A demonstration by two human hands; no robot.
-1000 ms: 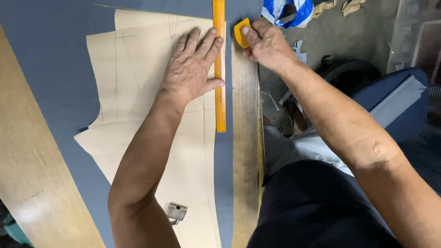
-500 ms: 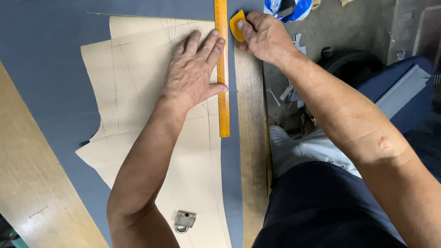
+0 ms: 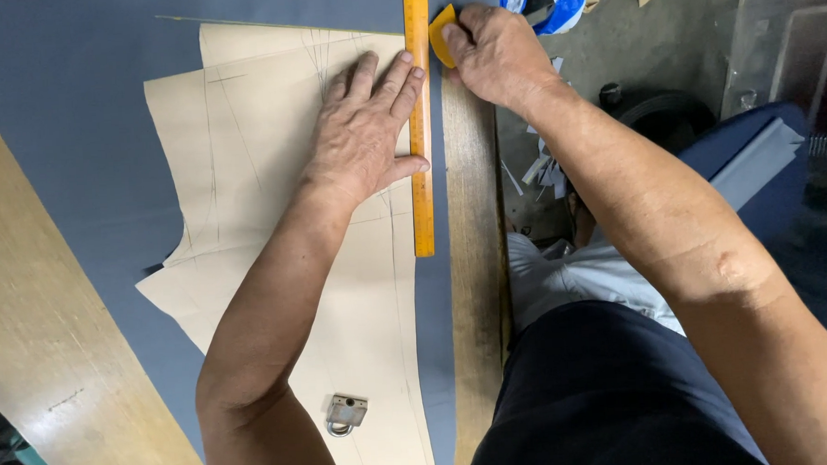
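While blue cloth [image 3: 75,136] covers wooden table [image 3: 473,211] | left hand [image 3: 367,132] fingers spread | right hand [image 3: 494,52] pinching yellow chalk [image 3: 440,34]

Orange ruler [image 3: 419,121], yellow chalk [image 3: 441,34], blue cloth [image 3: 73,108]

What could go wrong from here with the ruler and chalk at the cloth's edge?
The left hand pins only the upper half of the orange ruler; its free lower end could swing and skew the line. The right hand holds the yellow chalk at the ruler's far tip, where it may slip off. The paper pattern could shift on the blue cloth.
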